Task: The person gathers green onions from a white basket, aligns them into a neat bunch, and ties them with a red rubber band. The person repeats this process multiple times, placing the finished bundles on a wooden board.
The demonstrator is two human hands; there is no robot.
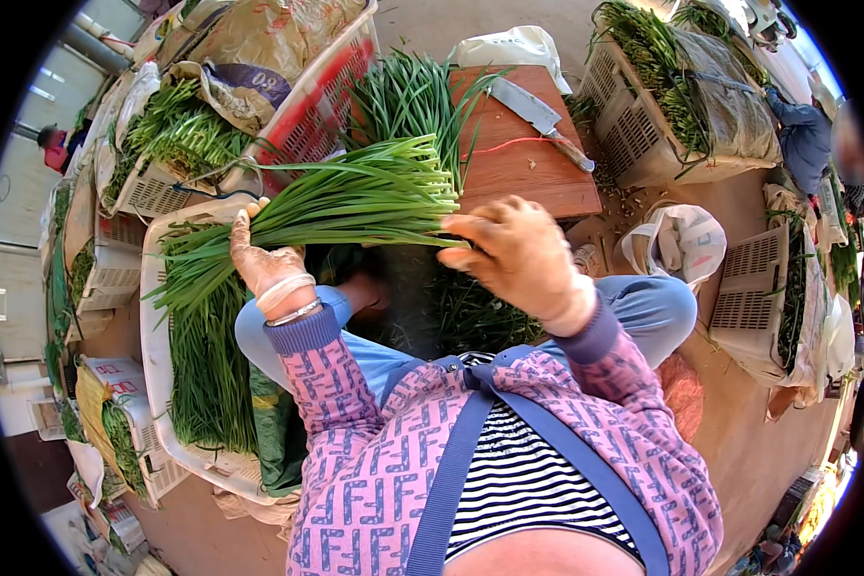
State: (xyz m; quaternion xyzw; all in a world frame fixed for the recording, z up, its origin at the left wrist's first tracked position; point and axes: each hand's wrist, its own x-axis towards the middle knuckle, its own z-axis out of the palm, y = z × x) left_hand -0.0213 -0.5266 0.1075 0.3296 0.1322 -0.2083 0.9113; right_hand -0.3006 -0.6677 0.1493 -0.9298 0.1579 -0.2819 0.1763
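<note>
My left hand, in a thin dirty glove, grips a bundle of garlic chives near its leafy end; the pale cut ends point right. My right hand is blurred, its fingertips at a few blades along the bundle's lower edge. Whether those fingers pinch a blade, I cannot tell. Beyond the bundle, more chives lie on the left side of a reddish wooden board. A cleaver rests on the board's far right, with a red string passing under or beside its handle.
A white plastic crate of chives stands at my left, beside a green sack. Loose green leaves lie between my legs. Crates of greens stand around. A white bag sits by my right knee. Other people are farther off at both sides.
</note>
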